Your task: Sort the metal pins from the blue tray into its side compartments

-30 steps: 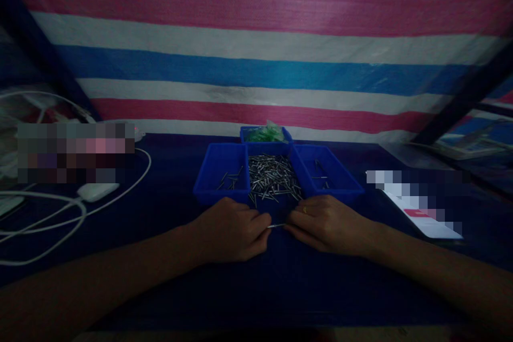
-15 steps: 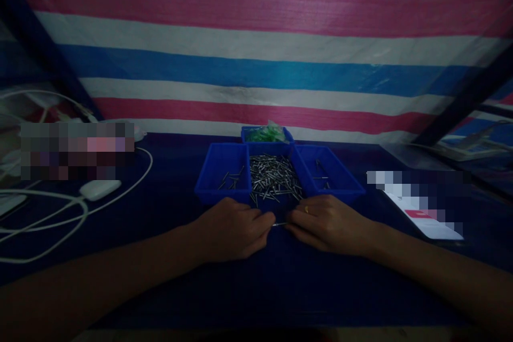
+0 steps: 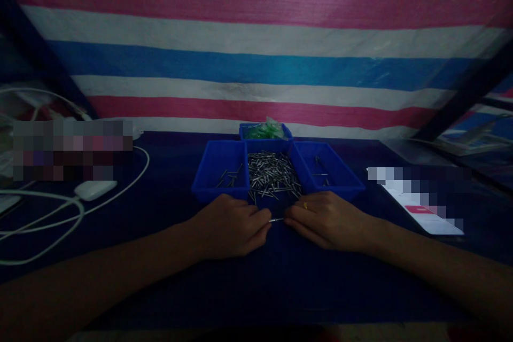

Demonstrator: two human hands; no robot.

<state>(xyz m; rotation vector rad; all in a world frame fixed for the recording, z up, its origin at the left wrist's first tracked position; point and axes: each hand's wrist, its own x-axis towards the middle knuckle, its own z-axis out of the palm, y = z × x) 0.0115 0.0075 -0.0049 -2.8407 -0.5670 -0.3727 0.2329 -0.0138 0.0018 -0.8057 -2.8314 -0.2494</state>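
Observation:
My left hand [image 3: 236, 225] and my right hand [image 3: 326, 220] face each other just in front of the blue bins, fingers closed. Between their fingertips runs a thin, shiny metal pin [image 3: 276, 219], pinched at both ends; its tips are hidden in the fingers. Beyond the hands lies a heap of similar metal pins [image 3: 272, 173], between a left blue bin [image 3: 218, 163] and a right blue bin [image 3: 340, 171]. Each side bin has several loose pins inside. A ring shows on a right finger.
Behind the heap, a small blue bin [image 3: 242, 131] holds a clear bag with green contents [image 3: 264, 129]. White cables [image 3: 132, 187] and a white charger-like block [image 3: 96, 189] lie left. A lit phone-like screen [image 3: 435, 222] lies right. A striped sheet [image 3: 256, 69] hangs behind.
The whole view has shifted slightly. Both hands keep the same pinch on the pin, and slightly more of it shows between the fingertips. The bins and heap look the same.

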